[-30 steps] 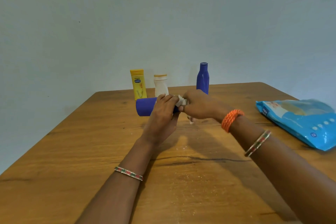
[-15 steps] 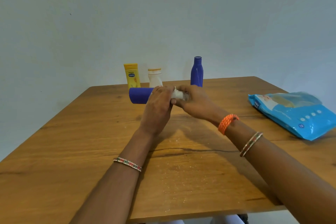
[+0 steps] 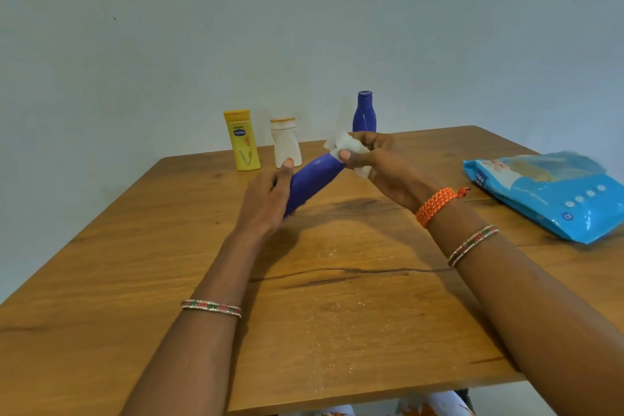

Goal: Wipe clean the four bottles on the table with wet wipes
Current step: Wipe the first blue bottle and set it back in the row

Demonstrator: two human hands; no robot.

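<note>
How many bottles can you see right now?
4. Yellow bottle, white bottle and upright blue bottle stand along the far edge; another blue bottle is held in both hands.

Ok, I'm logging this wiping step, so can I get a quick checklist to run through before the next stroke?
1. Left hand grips the blue bottle at its lower end: ok.
2. Right hand presses the wet wipe on its upper end: ok.
3. Bottle is lifted off the table: ok.
4. Yellow bottle, white bottle, second blue bottle stand upright: ok.
5. Those three already wiped: cannot tell.
</note>
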